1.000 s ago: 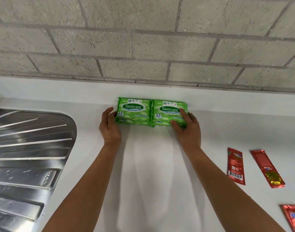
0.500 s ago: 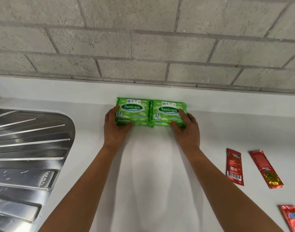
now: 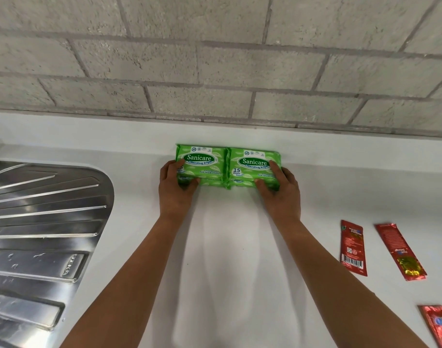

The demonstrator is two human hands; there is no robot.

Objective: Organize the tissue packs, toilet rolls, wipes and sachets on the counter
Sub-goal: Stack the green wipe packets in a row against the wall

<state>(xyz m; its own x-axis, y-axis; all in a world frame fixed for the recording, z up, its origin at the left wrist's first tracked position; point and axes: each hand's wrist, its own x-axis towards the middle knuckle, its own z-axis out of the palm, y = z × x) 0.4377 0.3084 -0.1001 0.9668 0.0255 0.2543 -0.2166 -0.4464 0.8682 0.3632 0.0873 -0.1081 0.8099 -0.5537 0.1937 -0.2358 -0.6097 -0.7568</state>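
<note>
White counter (image 3: 235, 272) meets grey block wall (image 3: 214, 59), steel drainboard (image 3: 39, 222) alongside.

A white counter (image 3: 230, 272) runs under a grey block wall. Two stacks of green Sanicare wipes packs (image 3: 227, 167) lie side by side, touching, against its raised back edge. To the right, well apart from them, lie three red sachets (image 3: 353, 247) (image 3: 400, 251) (image 3: 439, 327). A steel sink drainboard (image 3: 44, 227) is set in at left
</note>
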